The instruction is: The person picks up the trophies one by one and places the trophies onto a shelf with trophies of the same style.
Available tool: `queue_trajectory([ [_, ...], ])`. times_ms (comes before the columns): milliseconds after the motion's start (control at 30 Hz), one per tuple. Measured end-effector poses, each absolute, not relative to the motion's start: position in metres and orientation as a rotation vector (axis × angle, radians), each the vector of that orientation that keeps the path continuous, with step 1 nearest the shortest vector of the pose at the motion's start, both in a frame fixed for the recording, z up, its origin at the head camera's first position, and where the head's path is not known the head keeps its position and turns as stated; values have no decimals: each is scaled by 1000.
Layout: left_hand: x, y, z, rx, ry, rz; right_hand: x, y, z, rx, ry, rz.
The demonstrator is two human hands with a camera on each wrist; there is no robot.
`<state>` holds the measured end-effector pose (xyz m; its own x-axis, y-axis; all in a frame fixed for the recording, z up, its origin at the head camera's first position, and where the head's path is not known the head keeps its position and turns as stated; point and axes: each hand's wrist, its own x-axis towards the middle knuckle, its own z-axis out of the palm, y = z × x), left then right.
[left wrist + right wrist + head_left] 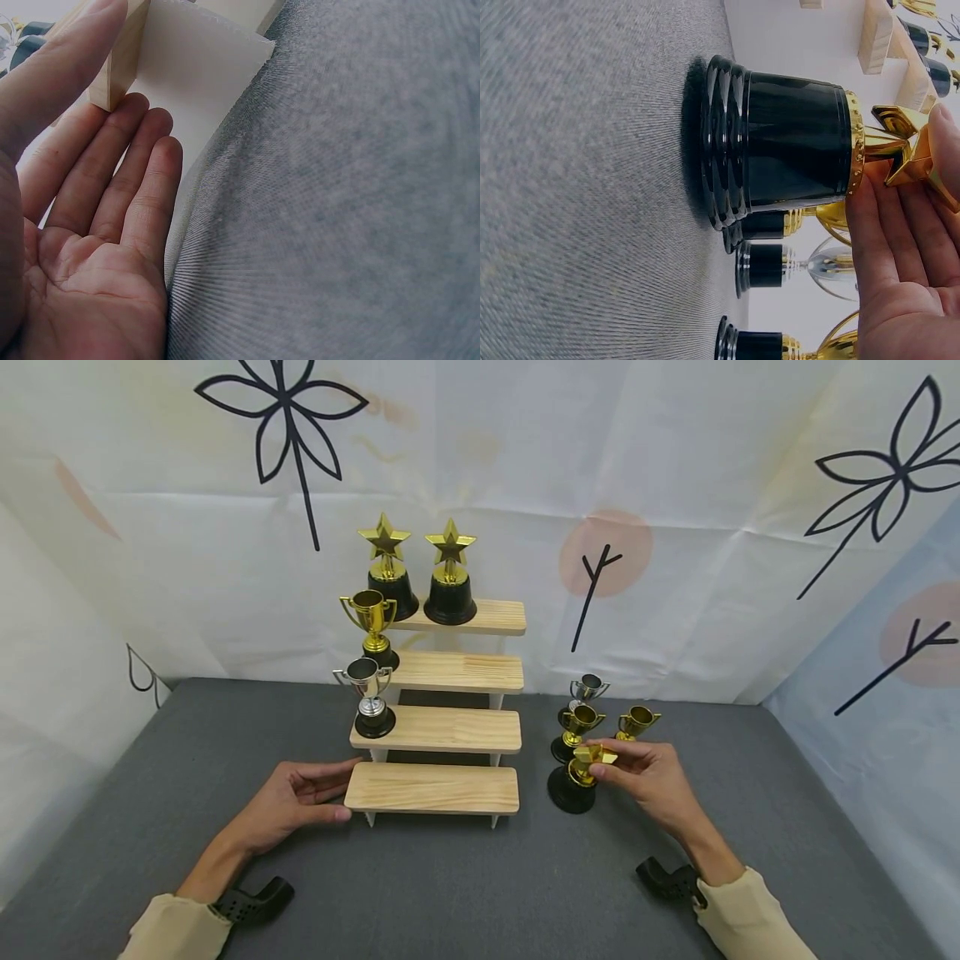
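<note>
My right hand (656, 777) pinches a star trophy (799, 142) by its gold star, thumb on one side and fingers on the other. Its black round base is right at the grey tabletop, with a dark shadow beneath. At the left end of a four-tier wooden display stand (432, 789), my left hand (288, 802) has its fingers extended and its fingertips at the edge of the lowest tier. The left wrist view shows those fingers (154, 187) nearly straight beside the wood, palm bare. Two star trophies (451, 577) stand on the top tier.
Below them, a gold cup (371, 614) and a silver cup (367, 681) stand at the left of the middle tiers. Behind my right hand are another silver cup (590, 685) and two gold cups (581, 720). A patterned white cloth (480, 452) hangs behind the table.
</note>
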<state>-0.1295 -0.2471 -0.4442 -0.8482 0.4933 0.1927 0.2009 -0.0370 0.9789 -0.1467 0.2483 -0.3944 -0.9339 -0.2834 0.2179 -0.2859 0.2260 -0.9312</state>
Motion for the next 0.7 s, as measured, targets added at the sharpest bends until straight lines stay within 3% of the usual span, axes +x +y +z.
queue_trajectory([
  [700,-128,-246,-441,704,2064,1955,-141,245,-370,517,-2427,1815],
])
